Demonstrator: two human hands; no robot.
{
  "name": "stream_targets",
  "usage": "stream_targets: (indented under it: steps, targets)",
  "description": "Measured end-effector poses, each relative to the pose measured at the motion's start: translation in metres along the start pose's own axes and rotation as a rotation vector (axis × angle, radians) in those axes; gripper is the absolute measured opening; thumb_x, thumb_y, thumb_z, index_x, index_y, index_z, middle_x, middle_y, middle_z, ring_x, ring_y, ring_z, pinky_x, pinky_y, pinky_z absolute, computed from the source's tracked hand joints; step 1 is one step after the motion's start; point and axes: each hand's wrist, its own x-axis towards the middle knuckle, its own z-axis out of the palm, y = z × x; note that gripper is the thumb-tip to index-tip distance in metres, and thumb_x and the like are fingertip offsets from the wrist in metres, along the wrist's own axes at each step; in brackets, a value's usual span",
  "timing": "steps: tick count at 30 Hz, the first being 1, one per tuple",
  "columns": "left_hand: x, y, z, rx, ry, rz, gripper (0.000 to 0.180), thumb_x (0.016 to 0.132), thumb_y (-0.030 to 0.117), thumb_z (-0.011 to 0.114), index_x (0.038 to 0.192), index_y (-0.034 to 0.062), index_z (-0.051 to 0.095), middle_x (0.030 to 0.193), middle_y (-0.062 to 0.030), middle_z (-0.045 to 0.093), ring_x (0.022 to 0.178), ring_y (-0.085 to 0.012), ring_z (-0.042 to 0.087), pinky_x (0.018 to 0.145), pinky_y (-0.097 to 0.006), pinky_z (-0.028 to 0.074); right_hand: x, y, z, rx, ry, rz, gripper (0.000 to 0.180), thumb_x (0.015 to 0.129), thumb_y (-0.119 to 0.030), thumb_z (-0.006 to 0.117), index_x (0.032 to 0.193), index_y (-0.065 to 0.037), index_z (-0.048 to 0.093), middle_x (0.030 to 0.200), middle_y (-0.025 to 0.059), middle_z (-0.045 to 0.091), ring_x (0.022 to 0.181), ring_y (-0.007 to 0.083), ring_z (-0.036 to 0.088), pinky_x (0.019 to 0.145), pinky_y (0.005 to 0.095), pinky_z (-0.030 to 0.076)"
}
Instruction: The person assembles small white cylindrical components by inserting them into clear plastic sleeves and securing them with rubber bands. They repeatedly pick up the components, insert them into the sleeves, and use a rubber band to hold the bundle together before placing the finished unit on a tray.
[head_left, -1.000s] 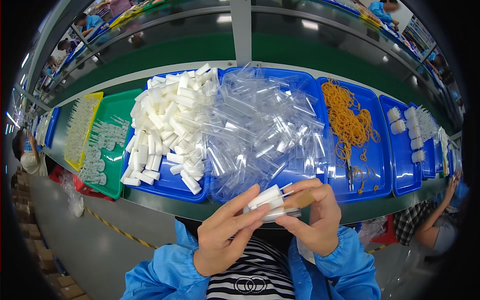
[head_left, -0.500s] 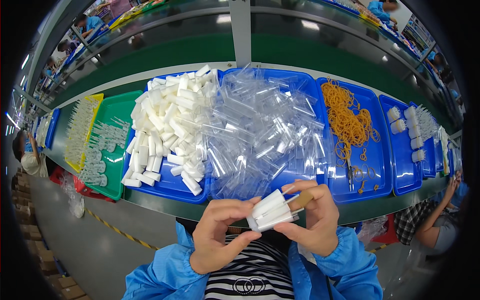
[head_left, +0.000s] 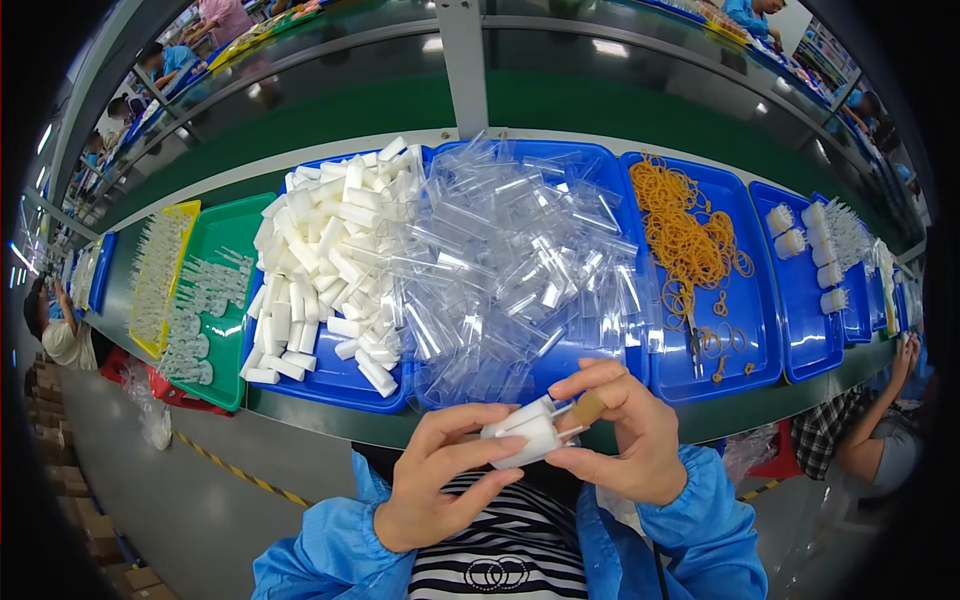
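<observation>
i am holding a white block [head_left: 525,435] in front of my chest, below the counter [head_left: 330,425] edge, so both hands can work on it. my left hand [head_left: 440,480] is pinching it from below, fingers clenched around its end to steady it. my right hand [head_left: 625,430] is grasping the other end, where a tan piece [head_left: 588,407] is sticking out. blue trays [head_left: 770,300] of white blocks [head_left: 320,260], clear sleeves [head_left: 510,260] and rubber bands [head_left: 685,230] are lying just ahead, within easy reach.
</observation>
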Motion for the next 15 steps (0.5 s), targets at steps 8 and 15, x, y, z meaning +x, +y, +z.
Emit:
stream_targets:
  steps: [8,15]
  targets:
    - [-0.015,-0.009,-0.01,-0.09,-0.039,-0.124,0.032,0.085,-0.002,0.075,0.116,0.0006,0.068,0.133,-0.0239,0.056,0.116,-0.0326,0.063,0.094,-0.039,0.056,0.002,-0.001,0.008,-0.029,0.083,-0.074,0.025,0.078,-0.01,0.083,0.098,-0.006,0.068,0.102,0.0085,0.072,0.104,0.0237,0.065,0.101,0.0429,0.043]
    - [-0.026,-0.007,-0.027,-0.208,0.233,-0.151,0.029,0.086,-0.008,0.07,0.115,-0.0037,0.066,0.132,-0.0237,0.056,0.119,-0.0287,0.059,0.098,-0.038,0.052,0.038,0.019,0.017,-0.537,0.201,-0.209,0.038,0.076,-0.011,0.08,0.111,-0.005,0.066,0.1,0.0062,0.069,0.092,0.0258,0.061,0.079,0.0369,0.045]
